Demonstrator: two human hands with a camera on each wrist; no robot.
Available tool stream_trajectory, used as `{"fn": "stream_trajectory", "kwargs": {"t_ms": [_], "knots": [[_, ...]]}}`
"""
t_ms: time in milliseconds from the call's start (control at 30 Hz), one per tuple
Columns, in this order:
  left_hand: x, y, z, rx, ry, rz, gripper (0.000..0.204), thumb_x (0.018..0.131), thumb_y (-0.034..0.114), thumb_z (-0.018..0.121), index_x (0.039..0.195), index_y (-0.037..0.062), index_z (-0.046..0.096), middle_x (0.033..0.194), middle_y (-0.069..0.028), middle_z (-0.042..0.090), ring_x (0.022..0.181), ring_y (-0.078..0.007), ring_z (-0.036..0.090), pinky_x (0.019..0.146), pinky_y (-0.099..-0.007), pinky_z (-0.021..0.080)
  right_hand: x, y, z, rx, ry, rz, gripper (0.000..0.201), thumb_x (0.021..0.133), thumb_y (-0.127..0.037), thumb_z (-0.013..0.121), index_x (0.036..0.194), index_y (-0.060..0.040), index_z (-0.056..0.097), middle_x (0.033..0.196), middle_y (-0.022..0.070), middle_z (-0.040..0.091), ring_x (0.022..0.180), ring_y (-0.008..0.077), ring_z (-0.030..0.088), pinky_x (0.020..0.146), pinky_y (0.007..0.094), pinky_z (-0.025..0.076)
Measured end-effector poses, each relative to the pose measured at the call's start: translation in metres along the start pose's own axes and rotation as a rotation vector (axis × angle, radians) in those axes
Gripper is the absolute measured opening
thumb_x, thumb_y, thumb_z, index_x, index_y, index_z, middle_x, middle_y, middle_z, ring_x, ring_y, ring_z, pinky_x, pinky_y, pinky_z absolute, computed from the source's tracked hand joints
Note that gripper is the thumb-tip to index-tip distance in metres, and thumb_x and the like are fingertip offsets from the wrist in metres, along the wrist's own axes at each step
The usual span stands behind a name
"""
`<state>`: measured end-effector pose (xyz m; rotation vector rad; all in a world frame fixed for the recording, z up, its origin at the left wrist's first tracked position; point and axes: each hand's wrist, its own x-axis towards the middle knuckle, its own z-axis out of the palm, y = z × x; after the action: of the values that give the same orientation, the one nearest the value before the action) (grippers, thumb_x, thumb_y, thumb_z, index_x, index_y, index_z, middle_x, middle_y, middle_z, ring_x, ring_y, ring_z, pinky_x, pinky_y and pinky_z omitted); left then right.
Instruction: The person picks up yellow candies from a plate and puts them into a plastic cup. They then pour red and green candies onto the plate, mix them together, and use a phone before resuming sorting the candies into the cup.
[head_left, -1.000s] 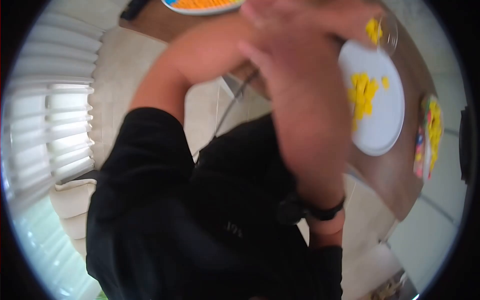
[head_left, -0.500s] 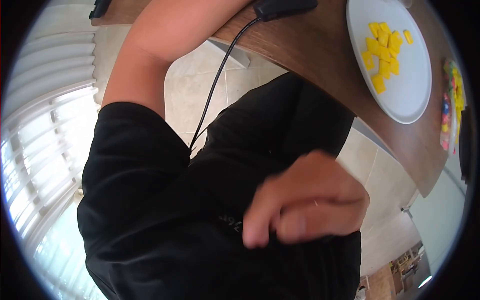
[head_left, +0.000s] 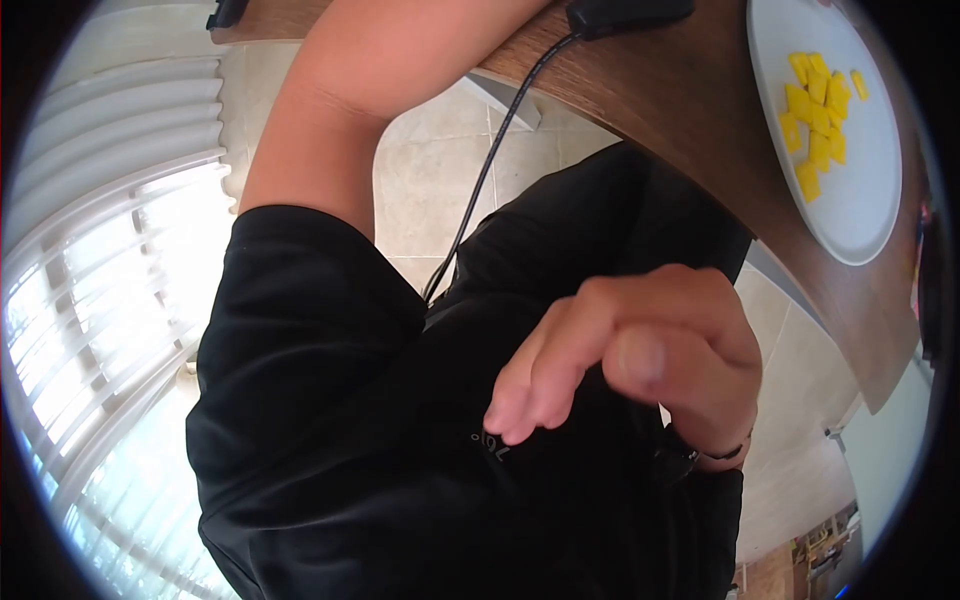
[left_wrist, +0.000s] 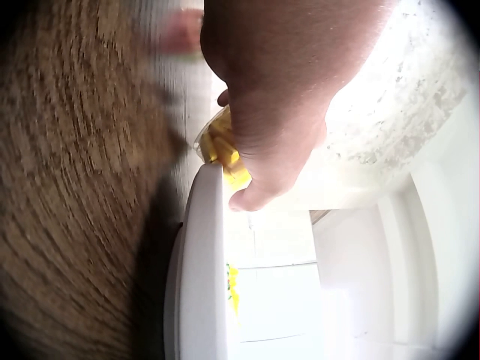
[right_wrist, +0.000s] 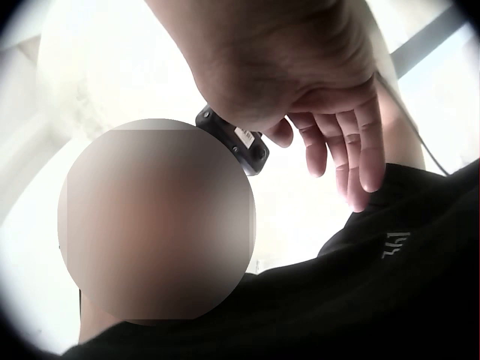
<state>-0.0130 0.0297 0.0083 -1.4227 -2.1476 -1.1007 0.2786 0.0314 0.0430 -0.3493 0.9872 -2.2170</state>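
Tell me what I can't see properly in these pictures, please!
- Left hand, left wrist view: most fingers are hidden behind the hand itself.
- Clear container, left wrist view: partly hidden by that hand.
- Pink thing, left wrist view: too blurred to name.
- Plate, head view: cut off by the top edge.
- Black device, head view: also cut off there.

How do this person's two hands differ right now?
The left hand grips a clear cup with yellow pieces inside; the right hand holds nothing. The left hand is by the white plate, the right hand in front of the black shirt. Both hands are bare.
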Motion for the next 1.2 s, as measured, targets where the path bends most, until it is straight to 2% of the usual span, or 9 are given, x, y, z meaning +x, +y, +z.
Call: {"fn": "stream_trajectory", "kwargs": {"t_ms": [233,467,600,633,733,900,1000,1100,1200], "knots": [[0.006,0.0,0.011,0.007,0.004,0.003,0.081,0.068,0.039,0.092,0.125,-0.0046,0.054,0.117,-0.0308,0.069,0.111,-0.0468,0.067,0.096,-0.05,0.053,0.002,0.018,-0.016,0.002,0.264,0.096,0.046,0.105,-0.028,0.045,0.091,0.01,0.067,0.092,0.0307,0.073,0.077,0.0344,0.076,0.067,0.0343,0.06],[-0.002,0.007,0.002,0.018,0.013,0.037,0.082,0.067,0.039,0.092,0.124,-0.0058,0.054,0.115,-0.0316,0.069,0.111,-0.0481,0.066,0.096,-0.0512,0.053,0.0,0.011,-0.007,0.52,-0.295,0.023,0.031,0.106,-0.017,0.058,0.109,0.0131,0.068,0.118,0.0371,0.069,0.111,0.0445,0.072,0.095,0.0476,0.059],[-0.004,0.008,-0.003,0.021,0.025,0.093,0.082,0.067,0.038,0.092,0.124,-0.006,0.053,0.115,-0.0315,0.069,0.112,-0.0483,0.066,0.096,-0.0514,0.053,0.008,0.014,-0.004,0.175,-0.456,0.295,0.023,0.104,-0.009,0.058,0.113,0.0078,0.07,0.126,0.0269,0.07,0.119,0.0396,0.069,0.105,0.0432,0.052],[-0.002,0.007,-0.004,0.017,0.032,0.087,0.081,0.067,0.038,0.091,0.124,-0.0057,0.053,0.115,-0.0314,0.069,0.111,-0.0484,0.066,0.096,-0.0516,0.053,0.009,0.016,-0.003,-0.236,-0.195,0.077,0.023,0.103,-0.009,0.057,0.113,0.0069,0.07,0.125,0.0267,0.07,0.118,0.0388,0.07,0.105,0.0424,0.052],[-0.004,0.005,-0.004,0.005,0.033,0.082,0.081,0.067,0.036,0.091,0.124,-0.0049,0.052,0.114,-0.031,0.069,0.11,-0.0487,0.065,0.095,-0.0522,0.053,0.001,0.006,0.0,-0.561,0.179,-0.174,0.024,0.101,-0.009,0.055,0.11,0.0071,0.069,0.123,0.027,0.07,0.118,0.0363,0.069,0.104,0.0422,0.052],[-0.01,0.002,-0.004,-0.042,0.034,0.079,0.079,0.068,0.034,0.09,0.125,-0.0034,0.05,0.112,-0.0305,0.069,0.109,-0.0492,0.065,0.095,-0.0531,0.053,-0.047,-0.076,-0.027,-0.505,0.209,-0.206,0.025,0.103,-0.013,0.051,0.106,0.0071,0.066,0.104,0.0235,0.07,0.099,0.0291,0.069,0.088,0.036,0.053],[-0.017,0.009,-0.006,-0.057,0.008,0.088,0.078,0.068,0.031,0.09,0.127,-0.0019,0.049,0.112,-0.0303,0.068,0.109,-0.0491,0.064,0.094,-0.0537,0.052,-0.055,-0.121,-0.065,-1.255,0.583,-0.305,0.036,0.102,-0.024,0.047,0.109,0.0053,0.066,0.089,0.0178,0.071,0.078,0.0255,0.07,0.068,0.0311,0.054],[-0.019,0.015,-0.009,-0.076,0.049,0.056,0.077,0.069,0.029,0.089,0.127,-0.0005,0.048,0.113,-0.0304,0.066,0.11,-0.0487,0.063,0.094,-0.0541,0.052,-0.066,-0.122,-0.102,-1.571,1.135,-0.224,0.037,0.104,-0.039,0.061,0.109,-0.0036,0.07,0.081,0.0016,0.058,0.075,0.0106,0.056,0.069,0.0226,0.041],[-0.025,0.012,-0.005,-0.096,0.056,0.026,0.075,0.071,0.027,0.088,0.128,0.0013,0.047,0.115,-0.0301,0.065,0.112,-0.0481,0.062,0.094,-0.0544,0.052,-0.065,-0.172,-0.159,-1.462,1.237,0.128,0.032,0.101,-0.037,0.065,0.112,-0.0075,0.072,0.082,-0.001,0.058,0.073,0.0078,0.053,0.068,0.0213,0.039]]}}
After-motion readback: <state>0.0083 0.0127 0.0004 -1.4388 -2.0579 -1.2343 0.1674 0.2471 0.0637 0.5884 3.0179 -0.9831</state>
